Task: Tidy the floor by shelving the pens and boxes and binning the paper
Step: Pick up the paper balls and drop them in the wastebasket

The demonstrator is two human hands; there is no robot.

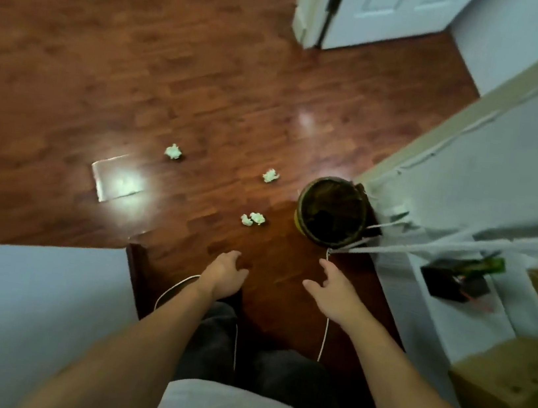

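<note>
Paper: four crumpled balls point(252, 218) are lying near the bin point(331, 211).
Hands: left hand point(225, 271) and right hand point(335, 289) are reaching forward, fingers apart, holding nothing, likely for gathering.

We see a dim, softly blurred room, glare patches on the floor point(206, 98) at centre-left, and bowed lines at the frame's edges.

Four paper balls point(253, 219) on the floor point(142, 65), left of the bin point(331, 211).
</note>
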